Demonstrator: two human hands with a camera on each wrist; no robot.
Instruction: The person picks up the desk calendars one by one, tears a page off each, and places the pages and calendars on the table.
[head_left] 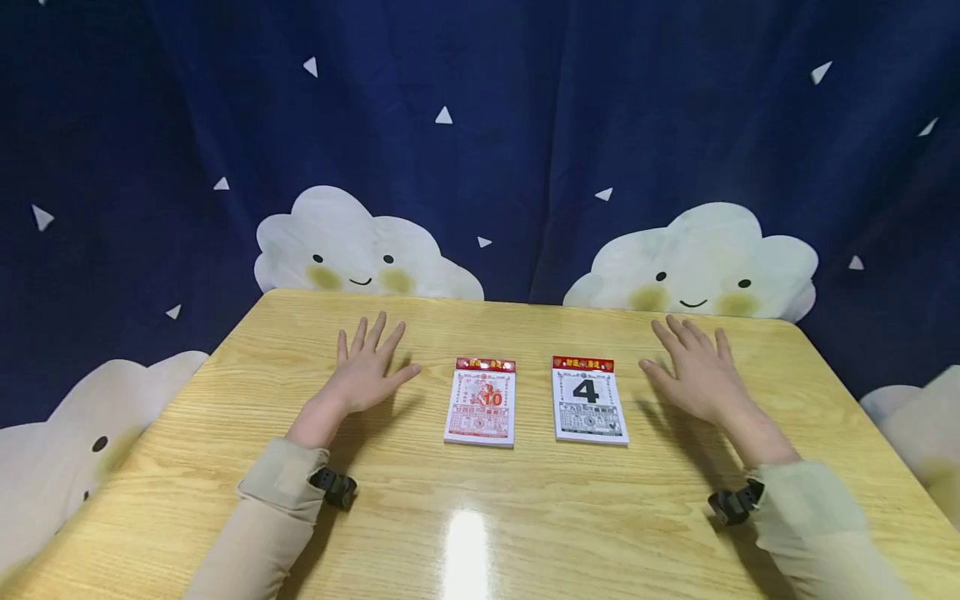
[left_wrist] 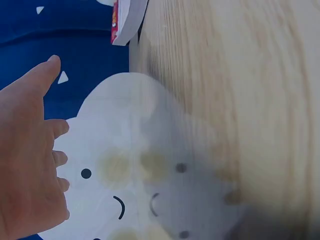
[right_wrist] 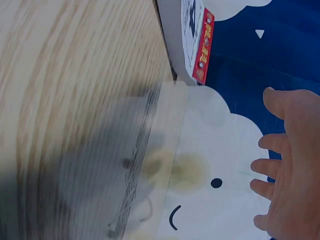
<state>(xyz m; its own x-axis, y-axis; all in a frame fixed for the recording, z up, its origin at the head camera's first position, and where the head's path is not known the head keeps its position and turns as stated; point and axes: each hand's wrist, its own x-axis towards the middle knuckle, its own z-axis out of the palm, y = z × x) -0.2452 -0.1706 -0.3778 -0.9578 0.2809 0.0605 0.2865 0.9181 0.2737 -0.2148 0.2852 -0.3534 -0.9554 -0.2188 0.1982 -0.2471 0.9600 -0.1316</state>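
- Resting flat on the wooden table [head_left: 525, 517], the left hand [head_left: 365, 372] lies palm down with its fingers spread and straight — it holds nothing.
- Its thumb points toward the red calendar pad [head_left: 481, 402], which lies just to its right, near but not touching.
- That pad shows a page printed in red with a large "10" and a red-and-gold strip along its top edge.
- The right hand [head_left: 696, 371] mirrors the left: palm down on the table, fingers fanned out and straight, gripping nothing.
- Beside its thumb, apart from it, lies the black calendar pad [head_left: 588, 399], with a bold black "4" on a page printed in black under the same red strip.
- Both pads lie flat side by side at the middle of the table, between the two hands, with a narrow strip of bare wood between them.
- Beige sleeves cover both forearms, and a small black device sits at each wrist.
- From the left wrist view, the left hand [left_wrist: 27, 165] shows open fingers, with the edge of a pad [left_wrist: 127, 20] at the top.
- From the right wrist view, the right hand [right_wrist: 290, 165] also shows loose, open fingers, with a pad's red strip [right_wrist: 205, 45] above.
- Behind the table hangs a dark blue curtain [head_left: 525, 125] printed with smiling white clouds and small white triangles.
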